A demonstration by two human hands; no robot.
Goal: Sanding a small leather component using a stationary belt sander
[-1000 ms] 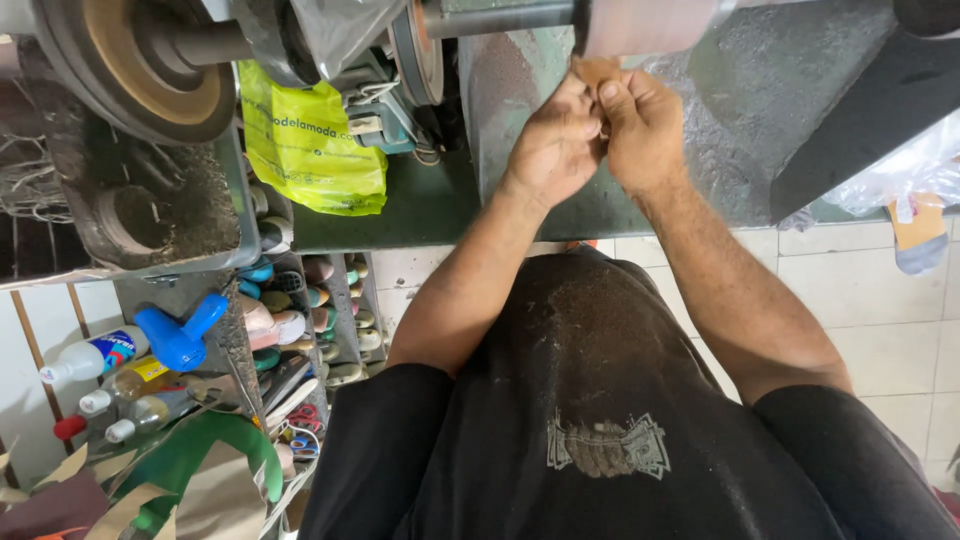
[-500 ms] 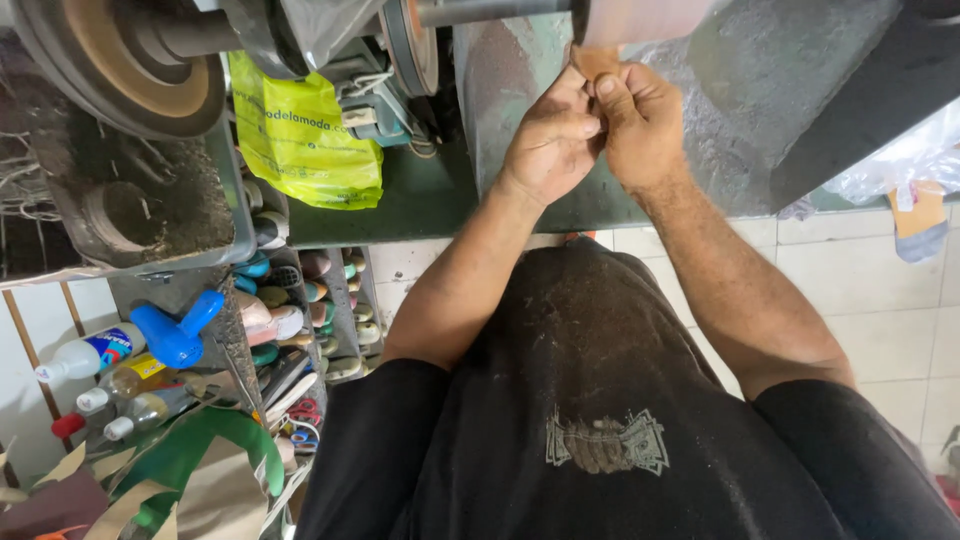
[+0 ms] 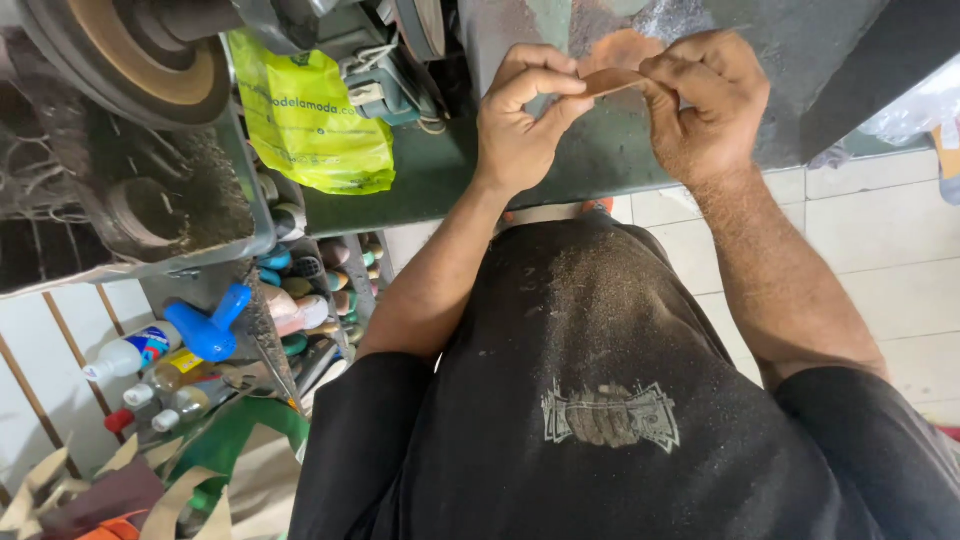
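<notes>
**A:** What does the head view show up top?

**B:** Both hands are raised in front of a green machine body [image 3: 560, 170]. The left hand [image 3: 520, 125] and the right hand [image 3: 705, 105] share a small, thin brown strip [image 3: 612, 82], which looks like leather. It spans the gap between them, roughly level.

**A:** How are the hands set?

**B:** Neither is spread. The left hand pinches the strip's left end between thumb and curled forefinger. The right hand pinches the other end, its remaining fingers folded into the palm. The hands are near each other but not touching; only the strip joins them.

**A:** And around them?

**B:** To the upper left sits a large round grinding wheel [image 3: 140, 50] with a tan face, on a shaft. Just right of it hangs a yellow-green plastic bag [image 3: 310, 120], resting against the machine. Under the wheel is a grey tray [image 3: 200, 200] covered in dark dust.

**A:** Lower down?

**B:** On the left stands a shelf [image 3: 300, 290] crowded with small pots and tins. Beside it lie a blue-handled tool [image 3: 210, 325] and a few squeeze bottles [image 3: 130, 355] with white caps. The person wears a black shirt [image 3: 600, 400] dusted with fine tan powder across the belly. A white tiled floor [image 3: 880, 230] shows at the right, beneath the right forearm.
</notes>
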